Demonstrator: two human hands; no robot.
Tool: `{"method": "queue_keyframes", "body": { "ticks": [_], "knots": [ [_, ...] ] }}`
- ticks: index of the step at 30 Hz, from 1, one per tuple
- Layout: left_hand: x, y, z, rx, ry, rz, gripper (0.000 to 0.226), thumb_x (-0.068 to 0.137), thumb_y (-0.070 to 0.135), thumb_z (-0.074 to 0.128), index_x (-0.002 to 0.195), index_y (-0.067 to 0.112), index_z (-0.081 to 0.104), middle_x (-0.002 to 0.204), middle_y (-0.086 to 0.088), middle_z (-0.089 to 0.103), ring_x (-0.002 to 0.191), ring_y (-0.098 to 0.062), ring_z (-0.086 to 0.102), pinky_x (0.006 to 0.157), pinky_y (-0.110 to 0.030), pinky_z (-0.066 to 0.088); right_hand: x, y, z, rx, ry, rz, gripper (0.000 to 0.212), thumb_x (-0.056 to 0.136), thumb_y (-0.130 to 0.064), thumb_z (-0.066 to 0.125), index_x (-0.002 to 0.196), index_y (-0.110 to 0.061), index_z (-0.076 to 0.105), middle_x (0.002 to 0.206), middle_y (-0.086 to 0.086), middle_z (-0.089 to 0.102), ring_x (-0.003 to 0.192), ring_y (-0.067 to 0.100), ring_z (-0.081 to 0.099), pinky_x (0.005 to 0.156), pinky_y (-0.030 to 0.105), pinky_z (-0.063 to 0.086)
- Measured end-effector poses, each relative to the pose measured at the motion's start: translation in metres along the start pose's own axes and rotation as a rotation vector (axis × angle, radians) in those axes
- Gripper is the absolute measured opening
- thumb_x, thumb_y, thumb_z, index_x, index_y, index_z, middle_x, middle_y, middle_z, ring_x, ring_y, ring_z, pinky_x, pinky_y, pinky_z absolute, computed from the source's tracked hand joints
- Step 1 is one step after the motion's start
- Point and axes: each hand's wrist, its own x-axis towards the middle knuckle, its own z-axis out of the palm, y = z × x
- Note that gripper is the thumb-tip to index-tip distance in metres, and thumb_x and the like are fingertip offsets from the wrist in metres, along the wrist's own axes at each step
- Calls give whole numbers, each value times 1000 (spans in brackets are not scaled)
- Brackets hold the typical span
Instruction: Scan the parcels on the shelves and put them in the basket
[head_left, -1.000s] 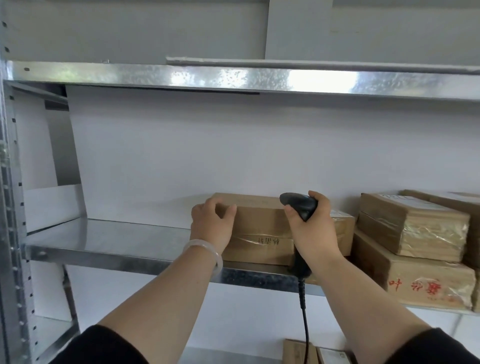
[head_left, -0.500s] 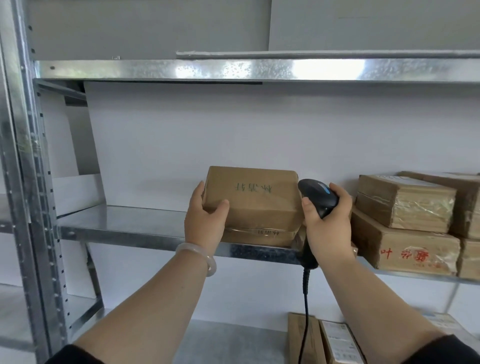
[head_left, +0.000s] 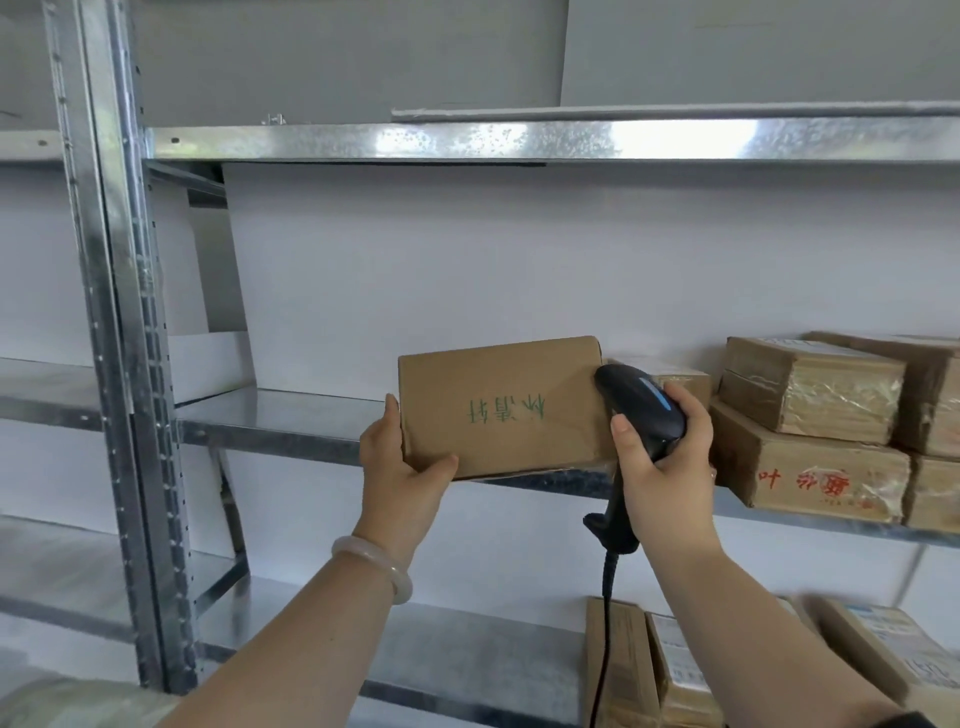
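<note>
The left hand (head_left: 402, 478) grips a brown parcel (head_left: 498, 410) by its left edge, tilted up at the front of a shiny metal shelf (head_left: 291, 421). The right hand (head_left: 660, 467) clasps a black scanner (head_left: 641, 405) at the parcel's right side, with a white wall (head_left: 415, 270) behind.

Brown parcel (head_left: 498, 405) (green handwriting, upside down) upright at the shelf (head_left: 291, 415) front; black scanner (head_left: 644, 410) by its right edge.
</note>
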Motion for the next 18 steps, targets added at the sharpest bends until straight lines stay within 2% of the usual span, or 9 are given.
{"method": "queue_keyframes", "body": {
  "ticks": [2,4,6,8,11,14,15,18],
  "knots": [
    [-5,0,-5,-37,-8,54,63,75,13,72,132,33,52,126,-2,52,112,-18,55,88,-28,53,-13,1,0,4,-35,-8,48,92,-29,66,124,-52,39,114,-32,53,98,-15,55,73,1,44],
    [-10,-2,-8,-117,21,59,52,75,13,79,114,39,58,115,6,64,104,-9,63,81,-22,55,-24,4,-2,-2,-55,1,49,92,-27,66,122,-55,39,107,-44,50,100,-16,54,74,0,43],
    [-18,-5,-12,-144,47,6,54,79,12,81,115,41,53,116,12,63,103,-2,62,82,-19,53,-34,9,-4,-6,-65,28,49,92,-27,65,124,-53,39,102,-51,47,99,-18,53,72,2,44],
    [-27,-13,-17,-119,44,-28,62,81,12,79,129,34,47,121,12,60,109,-3,59,88,-22,51,-41,13,-7,-8,-61,52,49,93,-28,65,127,-50,39,97,-53,46,95,-19,54,73,8,44],
    [-40,-23,-25,-70,21,-14,75,82,12,79,142,30,39,127,17,56,113,3,55,83,-12,49,-43,16,-13,28,-28,90,46,93,-31,64,129,-47,39,94,-45,56,88,-16,59,73,14,46],
    [-51,-31,-29,5,-3,8,80,84,11,77,149,30,34,133,14,53,117,0,53,76,0,46,-41,14,-17,81,-30,143,45,91,-37,65,127,-48,41,105,-26,63,89,-11,64,77,20,51],
    [-54,-33,-30,30,-7,20,77,85,11,76,148,31,37,132,12,54,118,-3,54,77,-1,46,-40,14,-17,103,-29,161,45,91,-37,65,128,-47,43,107,-22,64,89,-8,65,77,22,52],
    [-61,-39,-32,59,1,20,67,84,10,76,137,36,42,125,17,55,116,-4,55,75,-6,50,-39,17,-19,174,-13,187,38,92,-30,66,122,-46,47,99,-20,69,85,-4,69,63,15,55]
  ]
}}
